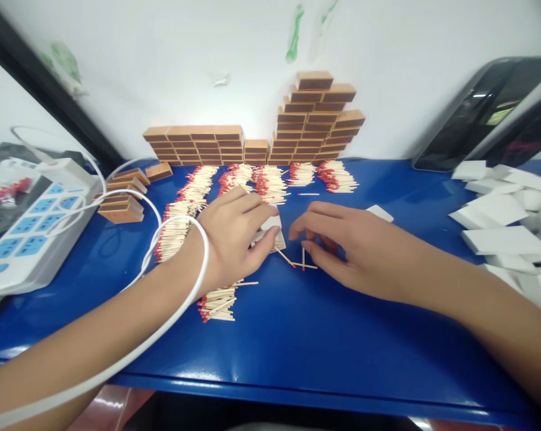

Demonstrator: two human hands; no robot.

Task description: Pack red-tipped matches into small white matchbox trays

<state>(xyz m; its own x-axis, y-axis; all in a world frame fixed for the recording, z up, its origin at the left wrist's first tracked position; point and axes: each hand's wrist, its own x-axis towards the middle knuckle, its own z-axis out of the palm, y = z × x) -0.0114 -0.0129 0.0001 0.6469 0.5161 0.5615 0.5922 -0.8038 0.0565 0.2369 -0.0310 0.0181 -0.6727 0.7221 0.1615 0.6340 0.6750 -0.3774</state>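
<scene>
My left hand [238, 230] is closed on a small white matchbox tray [273, 224], which shows between its thumb and fingers; a few pale matchsticks lie at the tray's near edge. Just right of it hovers my right hand [342, 239], fingers loosely curled, with a gap between thumb and forefinger. Below its fingertips are a few loose red-tipped matches [303, 261]; one reaches up to the thumb tip, and none is visibly gripped. Piles of matches [270, 184] lie in a row beyond the hands. Another heap of matches [218, 303] sits near my left wrist.
Brown matchboxes [193, 143] are stacked along the white wall, with several more boxes [121, 206] at left. White trays [499, 215] pile up at right near a leaning phone [481, 114]. A power strip [41, 221] stands left; its white cable [198, 281] loops over my left forearm.
</scene>
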